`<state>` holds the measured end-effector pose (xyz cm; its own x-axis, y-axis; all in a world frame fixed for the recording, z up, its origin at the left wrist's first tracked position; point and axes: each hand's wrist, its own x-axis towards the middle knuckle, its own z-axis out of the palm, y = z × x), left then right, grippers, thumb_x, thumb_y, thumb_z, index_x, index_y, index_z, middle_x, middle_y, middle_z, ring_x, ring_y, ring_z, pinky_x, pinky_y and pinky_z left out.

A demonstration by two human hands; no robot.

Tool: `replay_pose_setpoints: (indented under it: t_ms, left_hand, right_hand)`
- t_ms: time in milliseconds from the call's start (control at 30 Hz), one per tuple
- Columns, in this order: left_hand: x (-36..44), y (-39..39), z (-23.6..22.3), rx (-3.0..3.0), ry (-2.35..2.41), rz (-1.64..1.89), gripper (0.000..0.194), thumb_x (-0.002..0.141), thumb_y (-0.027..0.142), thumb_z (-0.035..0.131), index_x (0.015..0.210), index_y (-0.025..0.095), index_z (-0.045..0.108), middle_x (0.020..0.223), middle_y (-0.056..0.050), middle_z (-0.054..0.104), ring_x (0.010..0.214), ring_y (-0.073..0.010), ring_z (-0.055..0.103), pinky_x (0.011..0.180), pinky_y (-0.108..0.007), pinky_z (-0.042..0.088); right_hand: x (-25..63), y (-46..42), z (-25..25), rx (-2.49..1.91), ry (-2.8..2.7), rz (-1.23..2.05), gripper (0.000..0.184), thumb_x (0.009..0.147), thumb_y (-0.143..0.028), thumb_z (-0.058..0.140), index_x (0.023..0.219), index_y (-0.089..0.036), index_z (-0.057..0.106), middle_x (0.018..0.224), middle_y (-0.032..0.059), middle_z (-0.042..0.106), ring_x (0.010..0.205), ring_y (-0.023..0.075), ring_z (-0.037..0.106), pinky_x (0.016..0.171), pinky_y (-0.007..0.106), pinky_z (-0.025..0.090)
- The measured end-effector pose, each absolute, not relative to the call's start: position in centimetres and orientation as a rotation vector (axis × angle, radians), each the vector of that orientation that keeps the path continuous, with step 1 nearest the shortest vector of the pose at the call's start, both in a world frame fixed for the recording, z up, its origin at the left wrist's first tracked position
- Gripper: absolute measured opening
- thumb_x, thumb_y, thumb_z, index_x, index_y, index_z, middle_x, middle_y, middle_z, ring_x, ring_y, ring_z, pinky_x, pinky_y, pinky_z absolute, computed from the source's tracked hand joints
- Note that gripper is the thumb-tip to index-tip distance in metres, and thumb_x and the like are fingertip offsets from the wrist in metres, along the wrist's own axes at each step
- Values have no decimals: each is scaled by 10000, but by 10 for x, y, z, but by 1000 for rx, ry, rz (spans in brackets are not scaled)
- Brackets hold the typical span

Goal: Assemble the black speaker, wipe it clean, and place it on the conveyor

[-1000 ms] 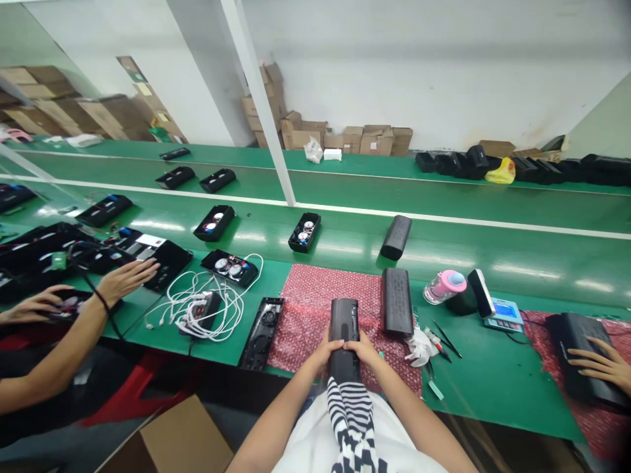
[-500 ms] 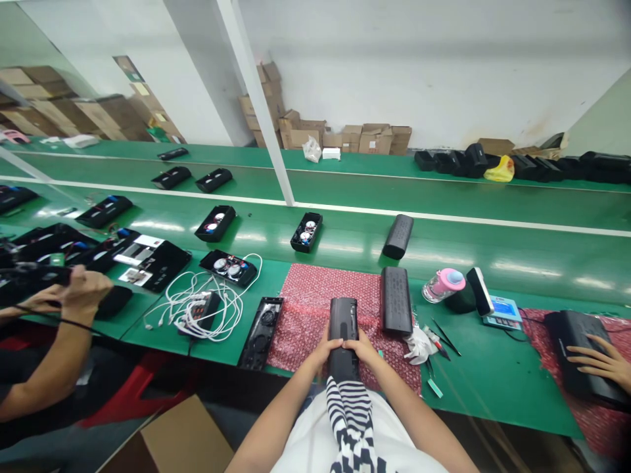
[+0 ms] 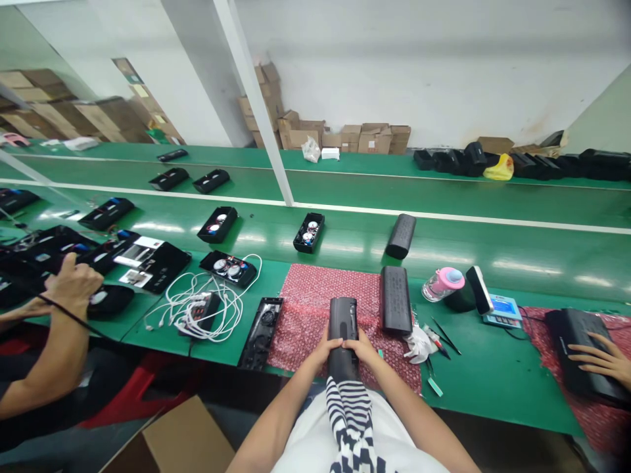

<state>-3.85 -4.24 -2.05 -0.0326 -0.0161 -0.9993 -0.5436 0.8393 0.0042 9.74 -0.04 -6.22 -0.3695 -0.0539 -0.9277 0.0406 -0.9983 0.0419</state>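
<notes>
- fingers (image 3: 329, 341) of the left hand (image 3: 323, 349) are wrapped on one side of the black speaker (image 3: 343, 328), and the right hand (image 3: 363, 348) is wrapped on the other side. both are squeezing it.

- where is the speaker?

- it stands on end at the near edge of the red bubble wrap (image 3: 315, 295), right in front of the person's tummy.

- did anything move?

- not with these hands. they grip the same spot as a second ago, so the speaker is just being held tight. the person on the left moved, though. that hand (image 3: 73, 286) was flat on the table before and now it is lifted and bunched up.

- are there boxes with stuff inside?

- yes. an open black shell (image 3: 307, 232) sits on the green belt (image 3: 493, 253), with round shiny parts in it. another open shell (image 3: 217, 224) farther left has round parts too. one more (image 3: 228, 267) lies by the white cables (image 3: 197, 302). the cardboard box (image 3: 182, 440) near the floor is partly cut off; i cannot tell what is in it.

- anything else close by?

- a closed black speaker (image 3: 396, 299) lies just beside the right hand, on the wrap.
</notes>
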Motion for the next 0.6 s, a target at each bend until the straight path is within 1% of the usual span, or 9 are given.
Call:
replay_pose_setpoints:
  t_ms: [133,267,333,500,600]
  left_hand:
    - [-38,-42,-21,-437,1578,450,877,634,270,721,1424,218,344,1267,-126,581,1123,-280,582,990,-435,446]
    - [-39,-42,-22,-418,1604,458,898,601,259,736,1415,217,358,1292,-113,565,1183,-275,539,1031,-409,411]
    - [-39,-42,-22,-422,1602,454,890,606,261,733,1413,214,361,1291,-117,566,1172,-281,545,1011,-411,428]
    - [-38,-42,-20,-453,1579,426,873,651,276,707,1432,224,320,1274,-136,571,1055,-295,610,896,-439,496]
    - [-37,-41,-19,-461,1574,433,894,651,275,712,1442,225,298,1272,-135,571,1065,-282,608,909,-430,493]
  right_hand:
    - [97,1,-62,1739,-21,-2549,483,495,-190,665,963,-169,550,929,77,675,954,264,623,862,372,493]
    - [97,0,-63,1736,-23,-2544,466,493,-181,663,942,-171,539,901,74,669,946,257,620,862,381,493]
    - [97,0,-63,1736,-26,-2542,463,500,-182,665,945,-168,536,903,76,669,931,250,624,862,384,494]
    - [98,-1,-62,1746,-30,-2534,474,501,-184,671,957,-173,542,921,74,675,911,254,633,855,375,497]
    - [98,0,-61,1739,-33,-2543,468,512,-197,668,962,-179,541,922,71,677,912,257,632,851,370,497]
